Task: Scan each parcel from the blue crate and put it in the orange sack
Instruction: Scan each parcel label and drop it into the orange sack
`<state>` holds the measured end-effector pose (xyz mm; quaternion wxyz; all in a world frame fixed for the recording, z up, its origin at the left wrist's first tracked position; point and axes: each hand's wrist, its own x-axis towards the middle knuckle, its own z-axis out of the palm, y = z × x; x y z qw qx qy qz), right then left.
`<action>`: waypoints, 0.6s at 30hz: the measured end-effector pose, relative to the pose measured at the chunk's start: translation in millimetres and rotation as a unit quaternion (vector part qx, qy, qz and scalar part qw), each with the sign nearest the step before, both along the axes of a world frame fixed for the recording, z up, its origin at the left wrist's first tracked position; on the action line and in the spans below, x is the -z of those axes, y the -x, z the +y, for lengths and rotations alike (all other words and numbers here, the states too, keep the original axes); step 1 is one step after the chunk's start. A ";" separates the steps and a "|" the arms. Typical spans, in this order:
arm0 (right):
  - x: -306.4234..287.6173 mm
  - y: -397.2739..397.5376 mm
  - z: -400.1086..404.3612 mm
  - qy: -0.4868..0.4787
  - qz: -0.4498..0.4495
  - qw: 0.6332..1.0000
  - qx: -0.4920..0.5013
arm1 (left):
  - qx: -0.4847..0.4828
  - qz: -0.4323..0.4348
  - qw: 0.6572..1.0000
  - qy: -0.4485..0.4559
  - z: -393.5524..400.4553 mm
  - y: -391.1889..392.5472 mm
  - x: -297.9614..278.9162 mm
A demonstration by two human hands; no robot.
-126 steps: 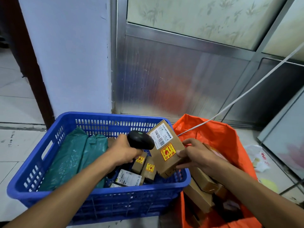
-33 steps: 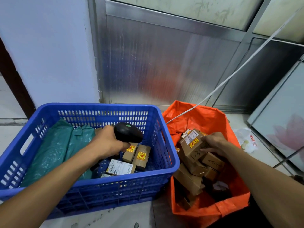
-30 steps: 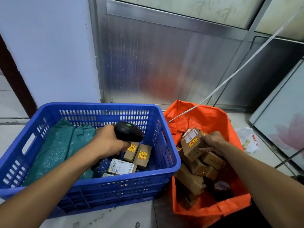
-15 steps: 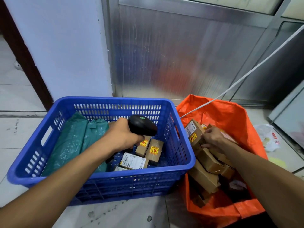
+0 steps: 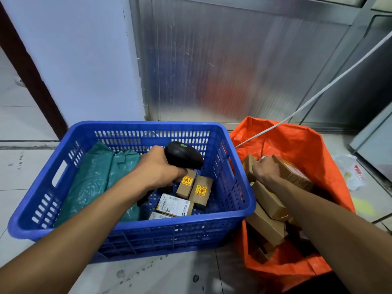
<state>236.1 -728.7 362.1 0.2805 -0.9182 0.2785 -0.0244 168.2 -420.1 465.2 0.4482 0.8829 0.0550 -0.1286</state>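
Observation:
The blue crate (image 5: 148, 227) stands on the floor at the left and the orange sack (image 5: 297, 141) right beside it. My left hand (image 5: 157, 168) holds a black scanner (image 5: 182, 154) above the crate. Under it lie two small brown parcels with yellow stickers (image 5: 200, 190), a flat parcel with a white label (image 5: 175, 205) and green poly bags (image 5: 95, 177). My right hand (image 5: 265, 169) is down in the sack, its fingers curled on a brown cardboard parcel (image 5: 247, 166) that rests on the pile of boxes (image 5: 269, 200) there.
A white cable (image 5: 318, 96) runs from the upper right down to the sack's rim. A metal panel wall stands close behind both containers. A crumpled white plastic bag (image 5: 352, 172) lies on the floor right of the sack. Tiled floor lies in front.
My right hand carried the scanned parcel from beside the scanner into the sack and has pushed it down onto the pile. The left hand with the scanner stayed over the crate.

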 end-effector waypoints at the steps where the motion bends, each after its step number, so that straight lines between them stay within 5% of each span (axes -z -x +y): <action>1: -2.5 1.6 4.9 0.022 -0.030 0.999 0.003 | -0.002 -0.001 1.000 0.000 0.7 -0.5 -1.0; 9: -22.8 16.7 62.3 0.054 -0.098 0.979 -0.168 | -0.008 0.008 1.000 0.015 7.8 -1.1 -7.2; 13: -11.6 15.9 90.8 -0.020 0.015 0.957 -0.290 | -0.009 0.012 1.000 0.017 12.1 -2.9 -6.1; 18: 10.2 17.6 123.1 0.011 0.181 0.903 -0.389 | -0.011 0.010 1.000 -0.005 19.4 -5.7 -5.6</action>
